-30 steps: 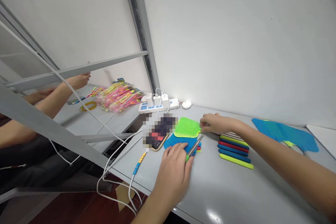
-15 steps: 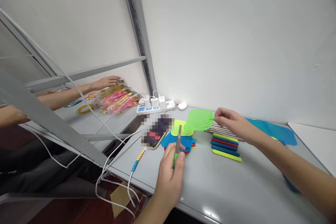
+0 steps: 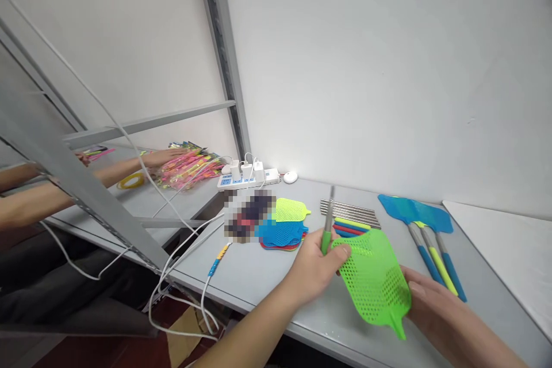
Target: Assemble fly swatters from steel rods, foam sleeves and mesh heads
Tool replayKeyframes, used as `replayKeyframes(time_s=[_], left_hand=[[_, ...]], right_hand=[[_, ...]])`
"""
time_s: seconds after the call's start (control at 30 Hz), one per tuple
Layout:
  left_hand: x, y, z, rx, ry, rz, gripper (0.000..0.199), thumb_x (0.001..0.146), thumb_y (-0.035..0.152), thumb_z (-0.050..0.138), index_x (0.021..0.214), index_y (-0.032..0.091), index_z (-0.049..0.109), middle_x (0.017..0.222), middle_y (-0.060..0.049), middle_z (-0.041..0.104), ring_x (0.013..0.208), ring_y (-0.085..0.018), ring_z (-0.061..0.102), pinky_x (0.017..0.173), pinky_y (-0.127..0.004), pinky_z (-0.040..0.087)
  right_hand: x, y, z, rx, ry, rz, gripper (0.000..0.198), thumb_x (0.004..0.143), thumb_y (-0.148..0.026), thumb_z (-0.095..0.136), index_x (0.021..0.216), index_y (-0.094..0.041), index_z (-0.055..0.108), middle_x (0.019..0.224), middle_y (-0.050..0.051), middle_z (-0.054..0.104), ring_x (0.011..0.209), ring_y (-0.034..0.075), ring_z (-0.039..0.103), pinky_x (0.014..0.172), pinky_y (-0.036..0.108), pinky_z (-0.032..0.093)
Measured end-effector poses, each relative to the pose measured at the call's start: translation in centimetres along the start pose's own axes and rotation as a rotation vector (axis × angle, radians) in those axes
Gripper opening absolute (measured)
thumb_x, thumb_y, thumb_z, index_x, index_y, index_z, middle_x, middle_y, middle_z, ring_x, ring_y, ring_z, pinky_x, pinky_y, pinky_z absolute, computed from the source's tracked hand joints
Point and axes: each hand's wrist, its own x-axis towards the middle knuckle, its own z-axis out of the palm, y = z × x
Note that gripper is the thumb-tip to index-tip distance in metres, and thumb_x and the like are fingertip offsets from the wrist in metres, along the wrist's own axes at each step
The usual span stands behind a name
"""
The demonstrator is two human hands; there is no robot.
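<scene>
My left hand [image 3: 317,267] is closed round a metal rod [image 3: 330,210] with a green grip, which points upward. Its thumb also presses the near corner of a green perforated fly swatter head [image 3: 373,279]. My right hand [image 3: 440,305] is at the right edge of that head, with fingers partly hidden behind it. The head's short socket stub points down toward me. Beyond my left hand lie several coloured grips [image 3: 351,227], partly covered, and a row of bare metal rods [image 3: 349,210]. Left of them are a yellow swatter head [image 3: 291,210] and blue swatter heads [image 3: 282,233], with red beneath.
Assembled fly swatters [image 3: 431,241] with blue heads lie at the right, beside a white board [image 3: 500,241]. A blurred-out phone, a power strip [image 3: 271,177] and white cables [image 3: 172,270] are at the left. Past the metal frame [image 3: 224,52], another person's arm [image 3: 107,175] reaches to bagged pink items [image 3: 190,167].
The green swatter head has come toward me and turned, its stub now pointing down. My left hand moved right with the rod and touches the head. The other person's hand shifted left.
</scene>
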Motion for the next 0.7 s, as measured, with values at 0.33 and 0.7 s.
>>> replayKeyframes(time_s=[0.33,0.7], left_hand=[[-1.5,-2.7,1.6,0.045,-0.278,-0.327,0.054,0.092,0.069,0.022,0.072,0.021,0.038,0.048,0.010,0.026,0.041,-0.008,0.018,0.042,-0.023,0.015],[-2.3,-3.9,-0.2,1.325,-0.410,0.234,0.032,0.101,0.039,0.031,0.095,0.022,0.057,0.080,0.000,0.064,0.070,-0.018,0.053,0.069,-0.032,0.034]], right_hand=[[-2.3,3.7,-1.2,0.214,0.484,0.067,0.035,0.072,-0.052,0.075,0.069,-0.019,0.067,0.055,0.003,0.064,0.047,0.016,0.056,0.045,0.026,0.045],[-0.8,4.5,-2.6,0.229,0.683,-0.308,0.041,0.089,-0.049,0.060,0.062,-0.019,0.061,0.032,-0.003,0.044,0.042,0.012,0.047,0.061,0.025,0.048]])
